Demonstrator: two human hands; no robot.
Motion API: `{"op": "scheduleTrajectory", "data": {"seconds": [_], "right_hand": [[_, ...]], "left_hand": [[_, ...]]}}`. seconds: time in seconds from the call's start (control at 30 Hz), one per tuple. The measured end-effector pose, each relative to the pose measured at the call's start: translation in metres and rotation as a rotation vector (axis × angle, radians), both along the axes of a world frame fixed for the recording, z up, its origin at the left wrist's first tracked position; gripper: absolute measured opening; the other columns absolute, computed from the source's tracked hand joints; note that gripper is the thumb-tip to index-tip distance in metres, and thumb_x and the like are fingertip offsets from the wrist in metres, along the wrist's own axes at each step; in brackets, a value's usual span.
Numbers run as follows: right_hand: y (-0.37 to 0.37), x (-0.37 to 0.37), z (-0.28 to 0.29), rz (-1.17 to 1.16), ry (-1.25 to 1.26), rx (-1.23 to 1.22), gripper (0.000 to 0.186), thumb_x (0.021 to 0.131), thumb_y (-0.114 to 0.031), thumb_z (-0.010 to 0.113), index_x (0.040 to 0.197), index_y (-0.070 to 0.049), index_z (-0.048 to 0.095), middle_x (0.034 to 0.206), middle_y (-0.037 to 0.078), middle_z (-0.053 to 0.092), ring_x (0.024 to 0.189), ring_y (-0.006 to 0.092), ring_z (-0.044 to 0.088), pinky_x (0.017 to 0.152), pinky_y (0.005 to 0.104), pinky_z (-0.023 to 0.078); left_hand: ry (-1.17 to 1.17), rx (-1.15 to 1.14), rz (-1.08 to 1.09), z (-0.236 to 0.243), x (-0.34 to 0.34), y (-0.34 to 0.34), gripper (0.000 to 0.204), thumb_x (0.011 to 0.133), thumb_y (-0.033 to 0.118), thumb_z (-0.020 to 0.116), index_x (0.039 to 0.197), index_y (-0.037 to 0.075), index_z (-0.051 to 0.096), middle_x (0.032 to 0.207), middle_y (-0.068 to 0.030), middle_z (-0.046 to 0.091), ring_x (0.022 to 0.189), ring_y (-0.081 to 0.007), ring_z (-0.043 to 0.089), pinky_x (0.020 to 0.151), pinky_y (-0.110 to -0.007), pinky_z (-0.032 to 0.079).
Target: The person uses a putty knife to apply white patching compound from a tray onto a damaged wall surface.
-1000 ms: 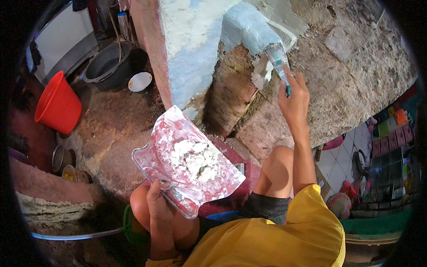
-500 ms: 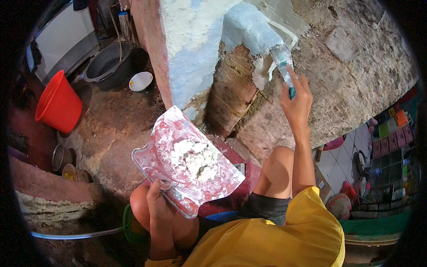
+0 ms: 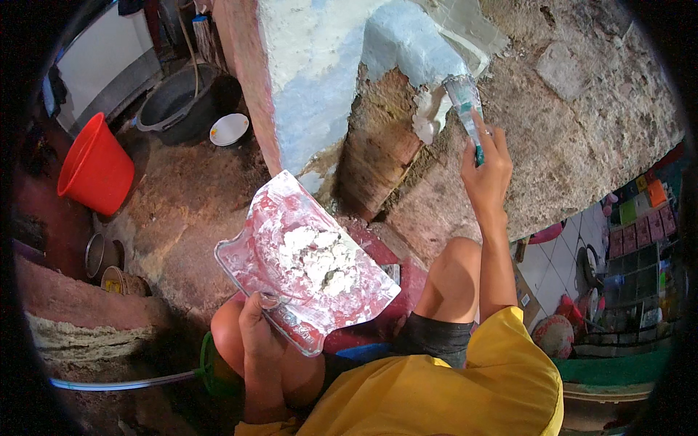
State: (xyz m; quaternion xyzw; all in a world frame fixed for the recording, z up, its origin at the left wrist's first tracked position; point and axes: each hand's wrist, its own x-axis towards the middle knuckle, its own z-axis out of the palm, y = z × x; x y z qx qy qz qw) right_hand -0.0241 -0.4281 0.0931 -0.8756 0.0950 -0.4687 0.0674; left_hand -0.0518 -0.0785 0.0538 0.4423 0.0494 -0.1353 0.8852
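Observation:
In the head view, my left hand (image 3: 259, 327) grips the lower edge of a red flat scoop-like plate (image 3: 243, 240) smeared white, holding a lumpy heap of white paste (image 3: 320, 261) above my lap. My right hand (image 3: 486, 167) is closed round a putty knife (image 3: 465, 102) with a teal handle, its whitened blade against the pale blue coated edge (image 3: 411, 47) of the wall. Below that edge are peeling white flakes and a rough brown recess (image 3: 374, 152). Rough bare masonry (image 3: 567, 131) spreads to the right of the knife.
A red bucket (image 3: 94, 163), a black tub (image 3: 156, 116) and a white dish (image 3: 229, 128) stand on the stained floor at left, with bowls (image 3: 98, 258) lower down. Several household items and a rack (image 3: 640, 247) are on white tiles at right.
My right hand and the knife have shifted a little to the right and down along the coated edge. My left hand and the paste plate have barely moved.

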Motion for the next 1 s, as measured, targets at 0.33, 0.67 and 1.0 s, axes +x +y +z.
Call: {"op": "scheduleTrajectory", "data": {"seconds": [0.33, 0.67, 1.0], "right_hand": [[0.0, 0.0042, 0.0, 0.018, -0.006, -0.029, 0.048, 0.08, -0.001, 0.057, 0.125, -0.015, 0.055, 0.094, 0.014, 0.055, 0.074, 0.0306, 0.059, 0.065, 0.0373, 0.048], [0.0019, 0.0024, -0.0014, -0.007, 0.034, 0.013, 0.048, 0.078, 0.001, 0.058, 0.123, -0.015, 0.056, 0.095, 0.014, 0.056, 0.076, 0.031, 0.059, 0.066, 0.0378, 0.049], [-0.0022, 0.0029, -0.0031, 0.029, -0.024, -0.018, 0.048, 0.078, -0.001, 0.059, 0.123, -0.016, 0.056, 0.089, 0.012, 0.054, 0.072, 0.0302, 0.057, 0.064, 0.0371, 0.048]], "left_hand": [[0.007, -0.011, -0.001, -0.0001, -0.0005, 0.0009, 0.036, 0.073, 0.01, 0.048, 0.106, -0.004, 0.049, 0.097, -0.0128, 0.058, 0.088, -0.0245, 0.058, 0.082, -0.036, 0.046], [0.019, -0.019, 0.002, 0.0005, -0.001, -0.0004, 0.041, 0.072, 0.007, 0.046, 0.112, -0.004, 0.046, 0.101, -0.0131, 0.058, 0.092, -0.0256, 0.058, 0.086, -0.037, 0.047], [0.039, -0.035, 0.025, 0.0017, -0.0059, 0.0, 0.043, 0.071, 0.006, 0.045, 0.113, -0.004, 0.046, 0.101, -0.0131, 0.058, 0.093, -0.0258, 0.058, 0.087, -0.037, 0.047]]}}
